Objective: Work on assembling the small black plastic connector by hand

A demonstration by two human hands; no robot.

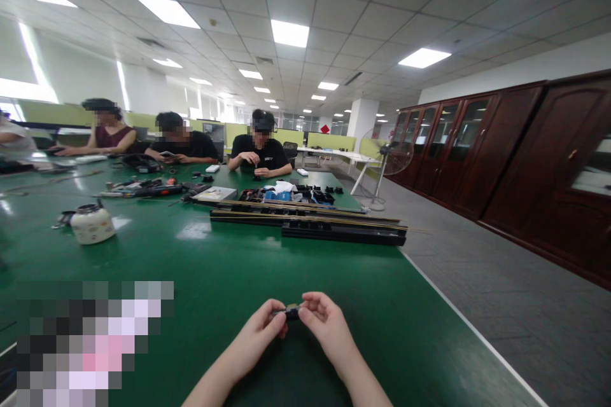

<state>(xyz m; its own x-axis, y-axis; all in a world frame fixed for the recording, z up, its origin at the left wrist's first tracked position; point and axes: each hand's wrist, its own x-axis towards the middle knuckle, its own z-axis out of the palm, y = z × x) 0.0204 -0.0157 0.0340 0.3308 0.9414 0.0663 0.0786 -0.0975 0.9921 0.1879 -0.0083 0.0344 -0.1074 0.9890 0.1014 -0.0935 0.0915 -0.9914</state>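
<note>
left hand and right hand are right up front, fingers of both pinching a small dark part between them over the green desk, probably from opposite ends to keep it steady. long black rails lie across beyond, kinda blocking the way to the clutter behind. cream jar sits off left.

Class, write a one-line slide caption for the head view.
Left hand and right hand hold a small dark part between them over a green table.
</note>
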